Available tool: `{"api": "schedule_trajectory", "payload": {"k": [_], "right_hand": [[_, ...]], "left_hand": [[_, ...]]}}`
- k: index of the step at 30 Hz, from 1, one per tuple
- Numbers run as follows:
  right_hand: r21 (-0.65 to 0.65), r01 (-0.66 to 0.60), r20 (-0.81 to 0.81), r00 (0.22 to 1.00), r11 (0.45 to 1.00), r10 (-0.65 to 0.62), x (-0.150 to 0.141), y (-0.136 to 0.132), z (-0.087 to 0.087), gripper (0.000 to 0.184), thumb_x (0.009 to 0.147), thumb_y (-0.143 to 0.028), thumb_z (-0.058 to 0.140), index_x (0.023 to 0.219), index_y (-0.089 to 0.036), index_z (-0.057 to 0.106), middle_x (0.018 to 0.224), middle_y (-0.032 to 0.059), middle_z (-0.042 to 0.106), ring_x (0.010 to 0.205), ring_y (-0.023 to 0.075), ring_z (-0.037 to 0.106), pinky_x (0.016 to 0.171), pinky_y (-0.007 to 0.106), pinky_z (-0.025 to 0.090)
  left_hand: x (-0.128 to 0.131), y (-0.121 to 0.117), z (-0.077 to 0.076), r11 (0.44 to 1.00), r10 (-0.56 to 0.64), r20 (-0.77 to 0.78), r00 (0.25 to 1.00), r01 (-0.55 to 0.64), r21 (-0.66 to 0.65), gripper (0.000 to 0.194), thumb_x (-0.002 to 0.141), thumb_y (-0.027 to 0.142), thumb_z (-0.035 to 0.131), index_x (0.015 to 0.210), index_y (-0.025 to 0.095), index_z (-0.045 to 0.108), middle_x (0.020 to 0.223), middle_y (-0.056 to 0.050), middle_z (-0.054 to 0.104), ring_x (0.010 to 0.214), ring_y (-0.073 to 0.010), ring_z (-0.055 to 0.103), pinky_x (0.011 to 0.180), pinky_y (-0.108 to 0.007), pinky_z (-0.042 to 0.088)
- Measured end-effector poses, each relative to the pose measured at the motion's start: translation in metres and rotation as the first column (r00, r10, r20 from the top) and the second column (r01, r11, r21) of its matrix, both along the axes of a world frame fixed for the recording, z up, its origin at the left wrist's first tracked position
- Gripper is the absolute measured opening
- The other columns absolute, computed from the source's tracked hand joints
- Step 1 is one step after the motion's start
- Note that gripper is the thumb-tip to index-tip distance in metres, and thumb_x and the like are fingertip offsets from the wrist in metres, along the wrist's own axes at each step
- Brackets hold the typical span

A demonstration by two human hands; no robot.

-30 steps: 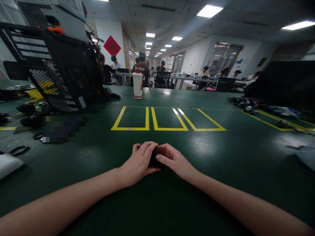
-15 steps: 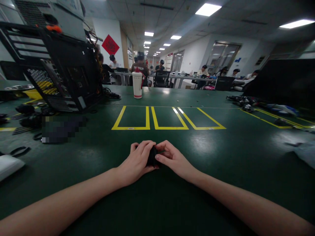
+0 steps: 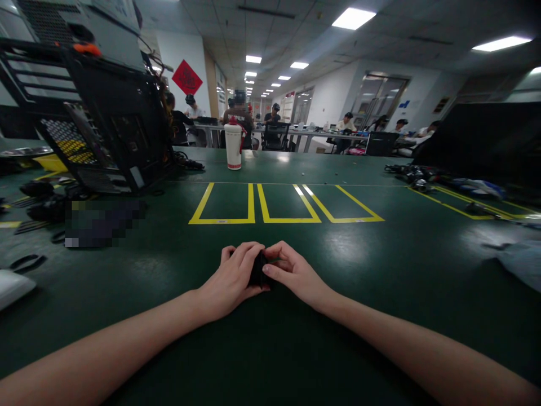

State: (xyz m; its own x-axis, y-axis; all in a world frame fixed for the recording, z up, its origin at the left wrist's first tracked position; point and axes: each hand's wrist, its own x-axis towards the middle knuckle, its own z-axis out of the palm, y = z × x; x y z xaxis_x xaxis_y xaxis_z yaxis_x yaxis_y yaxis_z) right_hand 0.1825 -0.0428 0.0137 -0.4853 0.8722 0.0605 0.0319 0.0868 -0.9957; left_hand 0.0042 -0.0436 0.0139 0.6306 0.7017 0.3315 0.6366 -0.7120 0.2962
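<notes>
Low over the near part of the green table (image 3: 270,349), a small black object (image 3: 257,272) sits between my two hands. Its kind cannot be made out, as fingers cover most of it. My left hand (image 3: 230,282) is wrapped round its left side, thumb below and fingers over the top. From the right, my right hand (image 3: 296,276) pinches the object's edge with thumb and fingertips. Beyond both hands, three yellow tape outlines (image 3: 221,221) mark the tabletop.
A black computer case (image 3: 122,135) stands at the left, near dark cables and a white item (image 3: 14,290). A white tumbler (image 3: 233,148) with a red lid is further back. Cables and a grey plastic bag (image 3: 522,262) lie at the right. Several people sit at far tables.
The whole view has shifted slightly, so things appear a little further left. Both hands keep the same hold on the small black object.
</notes>
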Motion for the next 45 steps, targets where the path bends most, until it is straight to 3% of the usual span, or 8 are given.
{"api": "schedule_trajectory", "payload": {"k": [4, 10, 15, 21, 27, 31, 38, 45], "right_hand": [[-0.021, -0.017, 0.037, 0.999, 1.0, 0.018, 0.0007, -0.0001, -0.0004, 0.026, 0.077, -0.029, 0.054, 0.1, -0.021, 0.047, 0.098, 0.0024, 0.052, 0.094, 0.0165, 0.054, 0.081, 0.036, 0.046], [-0.02, -0.095, -0.065, 0.993, 0.995, 0.094, 0.002, -0.0028, 0.0014, 0.037, 0.069, -0.017, 0.063, 0.1, -0.023, 0.044, 0.102, 0.0005, 0.051, 0.098, 0.0152, 0.054, 0.087, 0.035, 0.044], [-0.006, -0.027, -0.028, 0.999, 1.0, 0.027, 0.0002, -0.0021, 0.0039, 0.02, 0.077, -0.027, 0.054, 0.094, -0.021, 0.047, 0.095, 0.0005, 0.052, 0.09, 0.0146, 0.055, 0.078, 0.033, 0.047], [-0.025, 0.008, 0.072, 0.997, 1.0, -0.006, 0.0006, -0.0027, 0.0022, 0.024, 0.078, -0.032, 0.051, 0.099, -0.021, 0.047, 0.095, 0.0021, 0.053, 0.089, 0.0154, 0.055, 0.079, 0.035, 0.047], [0.003, -0.06, -0.04, 0.997, 0.998, 0.06, 0.001, -0.0043, 0.0027, 0.036, 0.069, -0.021, 0.063, 0.1, -0.022, 0.044, 0.102, 0.0006, 0.05, 0.096, 0.0152, 0.053, 0.083, 0.033, 0.045], [-0.015, -0.017, -0.011, 1.0, 1.0, 0.017, -0.0003, -0.0046, 0.0055, 0.022, 0.076, -0.029, 0.054, 0.096, -0.022, 0.046, 0.096, 0.0007, 0.052, 0.092, 0.0148, 0.054, 0.079, 0.032, 0.047], [-0.03, -0.013, 0.078, 0.997, 0.999, 0.015, 0.0004, -0.0021, 0.0016, 0.025, 0.079, -0.033, 0.049, 0.1, -0.021, 0.047, 0.096, 0.0033, 0.053, 0.089, 0.0162, 0.054, 0.079, 0.036, 0.047], [-0.001, -0.074, -0.074, 0.995, 0.997, 0.074, 0.0005, -0.0051, 0.0012, 0.039, 0.068, -0.017, 0.063, 0.1, -0.023, 0.042, 0.106, 0.0009, 0.046, 0.1, 0.015, 0.052, 0.088, 0.033, 0.043]], "left_hand": [[-0.0007, -0.0004, -0.0006, 1.0, -0.002, -0.008, 1.0, 0.002, 0.008, 0.06, 0.075, 0.029, 0.057, 0.122, 0.018, 0.021, 0.121, -0.012, 0.039, 0.109, -0.0262, 0.04, 0.088, -0.046, 0.033], [-0.0017, -0.0001, -0.0017, 1.0, 0.004, 0.0, 1.0, -0.004, 0.015, 0.06, 0.075, 0.024, 0.057, 0.122, 0.02, 0.021, 0.121, -0.012, 0.039, 0.109, -0.0267, 0.041, 0.088, -0.048, 0.032], [-0.0007, -0.0006, -0.0003, 1.0, -0.007, 0.015, 1.0, 0.006, 0.016, 0.059, 0.075, 0.028, 0.057, 0.122, 0.019, 0.022, 0.119, -0.011, 0.041, 0.109, -0.0263, 0.04, 0.087, -0.045, 0.034], [-0.0016, -0.001, -0.0006, 1.0, 0.006, 0.003, 1.0, -0.006, 0.003, 0.06, 0.075, 0.029, 0.057, 0.123, 0.019, 0.021, 0.121, -0.011, 0.039, 0.109, -0.0258, 0.041, 0.089, -0.046, 0.033], [-0.0016, -0.0009, 0.0008, 1.0, 0.0, -0.008, 1.0, 0.0, -0.006, 0.059, 0.076, 0.025, 0.056, 0.122, 0.02, 0.02, 0.122, -0.012, 0.038, 0.11, -0.0268, 0.039, 0.088, -0.047, 0.032], [-0.0014, -0.0018, 0.0033, 1.0, -0.011, 0.008, 1.0, 0.012, -0.016, 0.058, 0.077, 0.029, 0.055, 0.122, 0.02, 0.021, 0.121, -0.012, 0.039, 0.109, -0.0263, 0.04, 0.088, -0.046, 0.033], [-0.0016, -0.0019, 0.0016, 1.0, 0.003, -0.01, 1.0, -0.003, -0.012, 0.059, 0.076, 0.029, 0.056, 0.122, 0.019, 0.021, 0.122, -0.012, 0.038, 0.109, -0.0262, 0.04, 0.089, -0.046, 0.032], [-0.0011, -0.0008, -0.0006, 1.0, 0.007, -0.016, 1.0, -0.007, 0.0, 0.058, 0.075, 0.022, 0.056, 0.121, 0.018, 0.022, 0.122, -0.013, 0.039, 0.11, -0.0268, 0.039, 0.088, -0.047, 0.032]]}}
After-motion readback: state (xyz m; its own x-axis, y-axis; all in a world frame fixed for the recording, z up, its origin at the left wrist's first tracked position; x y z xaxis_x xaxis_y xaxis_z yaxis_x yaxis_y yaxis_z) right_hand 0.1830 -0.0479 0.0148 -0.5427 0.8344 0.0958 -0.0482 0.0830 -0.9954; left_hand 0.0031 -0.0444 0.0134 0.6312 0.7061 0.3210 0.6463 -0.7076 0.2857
